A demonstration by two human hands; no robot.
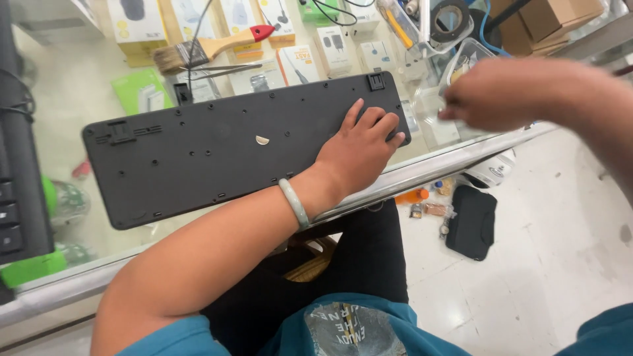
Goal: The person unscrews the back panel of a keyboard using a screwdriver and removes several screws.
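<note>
My left hand (359,148) presses flat, fingers spread, on the right end of the face-down black keyboard (237,148) on the glass surface (72,99). Beyond the keyboard's right end, my right hand (508,92) is blurred; I cannot tell its grip, and reaching there could let the keyboard slide toward the near edge.

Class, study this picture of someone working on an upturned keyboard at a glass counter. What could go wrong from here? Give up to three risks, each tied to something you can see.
1. The keyboard lies close to the edge of the glass counter, pinned only by the left hand; it could slide off.
2. The right hand reaches over crowded clear containers and might knock one over.
3. Small parts could roll off and get lost among the things on the floor.
</note>
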